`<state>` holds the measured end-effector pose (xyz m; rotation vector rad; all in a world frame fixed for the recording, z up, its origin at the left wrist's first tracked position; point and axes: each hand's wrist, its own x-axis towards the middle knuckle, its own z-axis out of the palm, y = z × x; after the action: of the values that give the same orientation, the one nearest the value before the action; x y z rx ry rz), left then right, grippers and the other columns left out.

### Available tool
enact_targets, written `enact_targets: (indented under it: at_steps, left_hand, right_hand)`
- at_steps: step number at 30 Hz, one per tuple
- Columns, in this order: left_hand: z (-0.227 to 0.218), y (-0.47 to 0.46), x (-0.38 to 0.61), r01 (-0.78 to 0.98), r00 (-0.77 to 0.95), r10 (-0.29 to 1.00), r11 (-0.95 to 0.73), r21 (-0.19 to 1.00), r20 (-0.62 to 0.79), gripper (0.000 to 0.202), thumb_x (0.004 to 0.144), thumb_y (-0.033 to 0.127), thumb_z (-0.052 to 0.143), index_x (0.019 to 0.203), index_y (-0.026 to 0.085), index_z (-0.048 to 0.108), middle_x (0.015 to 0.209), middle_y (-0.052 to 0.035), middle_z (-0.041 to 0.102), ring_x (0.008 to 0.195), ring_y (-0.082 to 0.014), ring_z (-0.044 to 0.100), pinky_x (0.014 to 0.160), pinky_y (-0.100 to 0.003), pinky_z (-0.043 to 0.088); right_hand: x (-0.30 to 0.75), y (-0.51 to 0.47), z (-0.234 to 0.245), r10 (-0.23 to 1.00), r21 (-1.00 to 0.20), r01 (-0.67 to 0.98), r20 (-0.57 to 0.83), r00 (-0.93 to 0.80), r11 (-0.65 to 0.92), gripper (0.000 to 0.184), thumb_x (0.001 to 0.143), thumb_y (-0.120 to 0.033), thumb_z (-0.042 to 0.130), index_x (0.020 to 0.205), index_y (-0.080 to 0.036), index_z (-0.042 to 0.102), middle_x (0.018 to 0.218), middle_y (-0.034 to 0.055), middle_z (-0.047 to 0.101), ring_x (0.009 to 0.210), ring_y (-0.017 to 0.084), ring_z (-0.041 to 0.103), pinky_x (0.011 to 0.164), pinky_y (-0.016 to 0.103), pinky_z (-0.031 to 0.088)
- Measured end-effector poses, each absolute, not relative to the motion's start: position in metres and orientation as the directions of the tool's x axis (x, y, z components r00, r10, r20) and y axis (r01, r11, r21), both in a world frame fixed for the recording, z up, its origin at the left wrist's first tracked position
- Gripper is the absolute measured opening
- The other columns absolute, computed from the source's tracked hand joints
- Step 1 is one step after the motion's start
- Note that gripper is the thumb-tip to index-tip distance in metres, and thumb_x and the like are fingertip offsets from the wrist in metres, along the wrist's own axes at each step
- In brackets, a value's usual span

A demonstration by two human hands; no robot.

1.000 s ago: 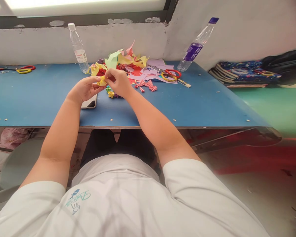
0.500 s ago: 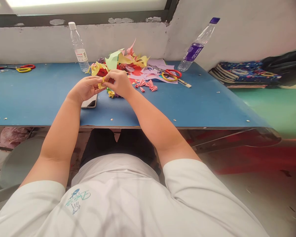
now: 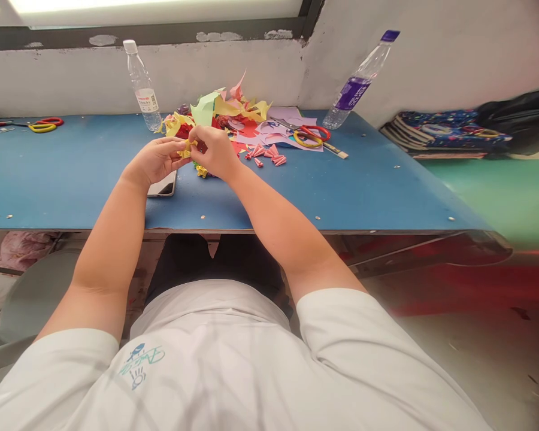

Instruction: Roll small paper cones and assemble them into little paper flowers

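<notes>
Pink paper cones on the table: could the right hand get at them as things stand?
Probably yes: the pink cones lie uncovered beside the right hand, with nothing seen between, though it pinches yellow paper and would likely need to let go.

A white-capped bottle [image 3: 144, 96] is standing in the upper left, near the wall [image 3: 85, 81]. A purple-capped bottle [image 3: 353, 93] is standing in the upper right. Scissors [image 3: 45, 125] are lying at the far left on the blue table [image 3: 72, 173]. A dark bag [image 3: 532, 123] is resting at the right edge beside a patterned stack [image 3: 435, 127]. Pink cloth [image 3: 24, 248] is showing at the left edge, below the tabletop.
</notes>
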<state>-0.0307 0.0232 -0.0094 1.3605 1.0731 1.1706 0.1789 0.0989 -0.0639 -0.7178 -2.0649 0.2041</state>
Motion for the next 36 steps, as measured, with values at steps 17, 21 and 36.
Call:
enact_targets:
  at_steps: [17, 21, 36]
  left_hand:
    - [-0.017, 0.025, -0.027, 0.212, 0.046, 0.962, -0.271, 0.939, 0.268, 0.032, 0.081, 0.027, 0.104, 0.075, 0.025, 0.073, 0.079, -0.0039, 0.07, 0.09, -0.0236, 0.078, 0.098, -0.042, 0.077]
    - [-0.022, 0.031, -0.029, 0.333, 0.035, 0.926, -0.365, 0.869, 0.375, 0.025, 0.081, 0.023, 0.105, 0.077, 0.026, 0.081, 0.086, -0.0054, 0.077, 0.099, -0.0245, 0.077, 0.103, -0.036, 0.072]
    - [-0.021, 0.033, -0.028, 0.405, 0.0, 0.894, -0.41, 0.817, 0.449, 0.026, 0.087, 0.023, 0.102, 0.074, 0.027, 0.079, 0.087, -0.0046, 0.076, 0.097, -0.0244, 0.072, 0.095, -0.035, 0.064]
  right_hand:
    - [0.171, 0.101, -0.074, 0.549, -0.43, 0.349, 0.723, -0.419, 0.833, 0.02, 0.125, -0.038, 0.065, 0.14, -0.027, 0.07, 0.107, 0.002, 0.08, 0.098, 0.023, 0.08, 0.107, 0.044, 0.074]
    - [0.173, 0.102, -0.073, 0.575, -0.442, 0.377, 0.703, -0.417, 0.814, 0.022, 0.123, -0.04, 0.069, 0.14, -0.027, 0.073, 0.113, 0.0052, 0.085, 0.109, 0.027, 0.086, 0.113, 0.048, 0.075]
    - [0.175, 0.109, -0.074, 0.591, -0.48, 0.347, 0.694, -0.411, 0.806, 0.028, 0.117, -0.025, 0.068, 0.142, -0.029, 0.077, 0.13, 0.0102, 0.094, 0.13, 0.03, 0.091, 0.124, 0.05, 0.075]
